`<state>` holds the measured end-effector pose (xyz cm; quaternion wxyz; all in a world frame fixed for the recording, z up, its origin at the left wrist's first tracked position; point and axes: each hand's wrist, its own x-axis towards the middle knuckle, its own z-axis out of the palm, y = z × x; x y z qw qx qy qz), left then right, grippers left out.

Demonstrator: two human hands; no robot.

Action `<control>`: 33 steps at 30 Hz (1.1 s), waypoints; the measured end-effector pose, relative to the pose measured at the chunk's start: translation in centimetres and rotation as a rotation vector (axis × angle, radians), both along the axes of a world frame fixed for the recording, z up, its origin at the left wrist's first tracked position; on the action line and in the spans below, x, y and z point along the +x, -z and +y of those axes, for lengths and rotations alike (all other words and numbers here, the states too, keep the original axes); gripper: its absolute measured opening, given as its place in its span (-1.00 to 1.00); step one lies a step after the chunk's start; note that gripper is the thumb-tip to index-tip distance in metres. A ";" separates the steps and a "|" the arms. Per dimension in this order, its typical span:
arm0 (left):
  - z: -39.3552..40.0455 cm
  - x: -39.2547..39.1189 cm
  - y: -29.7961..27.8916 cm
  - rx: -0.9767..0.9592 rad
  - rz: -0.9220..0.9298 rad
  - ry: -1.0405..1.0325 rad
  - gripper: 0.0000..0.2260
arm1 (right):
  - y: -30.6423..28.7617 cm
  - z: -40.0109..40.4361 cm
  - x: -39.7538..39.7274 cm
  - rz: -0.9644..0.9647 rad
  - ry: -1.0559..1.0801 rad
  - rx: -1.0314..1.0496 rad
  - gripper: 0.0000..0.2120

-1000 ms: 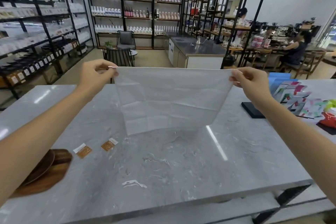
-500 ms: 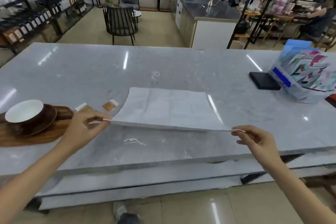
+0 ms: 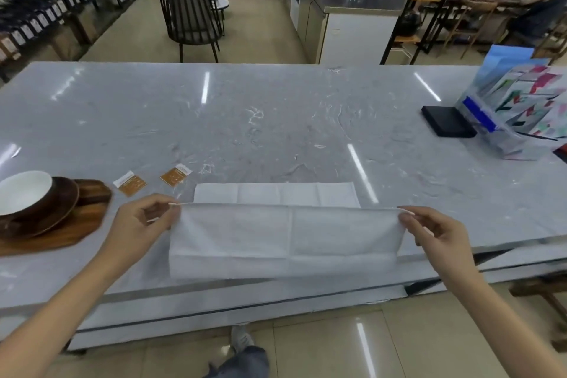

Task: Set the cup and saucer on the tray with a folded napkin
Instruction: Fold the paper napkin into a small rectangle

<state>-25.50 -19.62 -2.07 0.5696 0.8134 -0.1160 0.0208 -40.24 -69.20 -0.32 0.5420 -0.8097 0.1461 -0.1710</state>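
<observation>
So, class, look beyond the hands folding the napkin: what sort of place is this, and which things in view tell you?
Probably a shop with a café or tea counter. Tall shelves lined with packaged goods run along the left, a steel service counter stands behind, and a chair sits by a small round table.

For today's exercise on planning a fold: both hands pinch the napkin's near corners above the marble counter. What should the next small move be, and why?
Probably carry the pinched edge forward and lay it on the far edge. The left hand and right hand hold the napkin raised, its far strip lying flat on the counter, so the fold is only half made.
</observation>
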 end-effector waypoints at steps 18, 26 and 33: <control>-4.3 12.4 7.5 0.459 0.143 -0.123 -0.85 | 8.2 -1.3 17.1 0.465 0.069 -0.206 -0.79; -4.0 16.5 6.7 0.779 0.094 0.235 -0.79 | 6.9 -2.9 20.4 0.630 -0.283 -0.625 -0.74; -4.8 19.5 4.9 0.983 0.286 0.421 -0.84 | 6.2 -3.7 23.4 0.837 -0.402 -0.563 -0.76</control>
